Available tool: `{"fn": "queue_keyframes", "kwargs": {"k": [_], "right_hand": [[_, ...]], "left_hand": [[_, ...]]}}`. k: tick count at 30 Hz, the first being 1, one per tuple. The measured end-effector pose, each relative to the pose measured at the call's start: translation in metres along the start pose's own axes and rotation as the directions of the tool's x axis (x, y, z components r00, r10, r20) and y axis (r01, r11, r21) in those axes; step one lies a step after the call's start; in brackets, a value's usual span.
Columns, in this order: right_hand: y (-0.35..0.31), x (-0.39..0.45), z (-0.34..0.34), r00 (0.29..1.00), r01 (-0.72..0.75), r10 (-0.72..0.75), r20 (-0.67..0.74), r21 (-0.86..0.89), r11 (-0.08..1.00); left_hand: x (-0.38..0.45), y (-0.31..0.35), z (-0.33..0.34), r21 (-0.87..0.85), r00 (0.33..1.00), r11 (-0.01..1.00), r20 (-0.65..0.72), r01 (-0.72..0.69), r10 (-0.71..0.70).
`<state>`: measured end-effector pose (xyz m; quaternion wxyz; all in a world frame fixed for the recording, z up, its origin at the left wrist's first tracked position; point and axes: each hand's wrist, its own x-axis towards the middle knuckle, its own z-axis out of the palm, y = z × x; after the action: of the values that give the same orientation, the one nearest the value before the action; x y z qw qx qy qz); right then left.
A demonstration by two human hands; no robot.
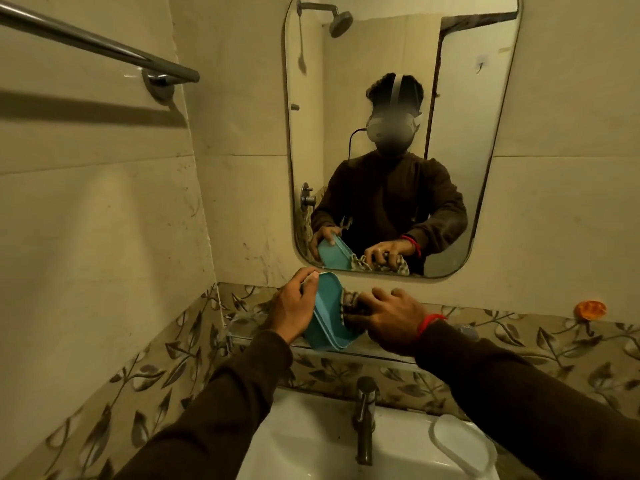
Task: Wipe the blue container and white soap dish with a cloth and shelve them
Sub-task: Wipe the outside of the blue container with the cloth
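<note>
The blue container [325, 313] was gripped tilted on edge by the left hand [294, 306], above the glass shelf [381, 356]. The checked cloth [353, 306] was pressed against it by the right hand [394, 317], the nearer one to the white soap dish [460, 445] (resting on the sink [304, 438]).

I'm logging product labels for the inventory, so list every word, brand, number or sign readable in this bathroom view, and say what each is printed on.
None: no readable text anywhere in the view.
The blue container held in the left hand: plain surface, no print visible.
The checked cloth under the right hand: pattern only.
The white soap dish on the sink: no markings.
The orange item on the wall: too small to tell.
</note>
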<state>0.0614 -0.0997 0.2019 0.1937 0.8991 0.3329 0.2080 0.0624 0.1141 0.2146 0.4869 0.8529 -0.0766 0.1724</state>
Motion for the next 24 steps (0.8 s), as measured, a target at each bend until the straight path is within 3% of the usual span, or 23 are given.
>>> {"fn": "queue_keyframes", "kwargs": {"k": [6,8,11,14,16,18,21,23,24], "right_hand": [[-0.018,-0.017,0.008,0.991,-0.135,0.13,0.044,0.135,0.982],[-0.027,-0.021,0.004,0.978,-0.207,0.193,0.074,0.355,0.912],[-0.034,-0.024,-0.012,0.946,-0.324,0.152,0.288,0.781,0.534],[-0.024,-0.031,-0.026,0.94,-0.342,0.11,0.324,0.903,0.259],[-0.016,-0.037,-0.036,0.947,-0.289,0.188,0.261,0.946,0.145],[-0.006,-0.039,-0.044,0.934,-0.214,0.319,0.162,0.967,0.136],[0.002,-0.03,-0.055,0.892,-0.144,0.451,0.022,0.96,0.238],[0.0,-0.021,-0.06,0.895,-0.14,0.444,-0.04,0.921,0.364],[-0.003,-0.014,-0.061,0.912,-0.135,0.402,-0.08,0.868,0.478]], "left_hand": [[0.001,0.002,-0.008,0.032,0.998,0.998,0.002,-0.062,0.062],[-0.001,0.004,-0.006,0.044,0.996,0.995,-0.005,-0.084,0.084],[-0.008,0.004,-0.003,0.048,0.992,0.991,-0.015,-0.125,0.125],[-0.01,0.003,-0.005,0.061,0.991,0.991,-0.04,-0.122,0.125],[-0.008,0.003,-0.009,0.068,0.991,0.99,-0.058,-0.12,0.124],[-0.008,0.005,-0.01,0.073,0.988,0.989,-0.072,-0.128,0.134],[-0.013,0.01,-0.004,0.065,0.985,0.987,-0.08,-0.147,0.152],[-0.018,0.014,0.003,0.051,0.984,0.986,-0.077,-0.159,0.163],[-0.02,0.016,0.007,0.05,0.983,0.985,-0.074,-0.163,0.167]]}}
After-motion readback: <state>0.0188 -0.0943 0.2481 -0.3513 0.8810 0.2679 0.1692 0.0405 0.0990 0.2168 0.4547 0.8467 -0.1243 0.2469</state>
